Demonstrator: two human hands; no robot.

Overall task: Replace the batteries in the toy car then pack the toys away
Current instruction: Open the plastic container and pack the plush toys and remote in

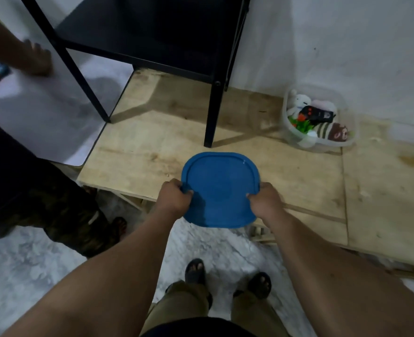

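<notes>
Bottom centre: wearer's sandalled feet (227,276) on pale marbled floor (30,263). Both forearms reach up to mid-frame. Left hand (174,199) grips left edge of blue lid (220,188), fingers curled over the rim; right hand (264,201) grips the right edge likewise. Lid held roughly flat, in the air above the near edge of a low plywood platform (167,122). Lower left: second person's leg in camouflage trousers (62,207). Further up, black metal table frame (210,113) stands on the platform. Right of centre, against white wall (347,45): clear plastic container (349,139), uncovered, holding soft toys (298,103) and a dark toy (318,114), possibly the car; well apart from the lid.
</notes>
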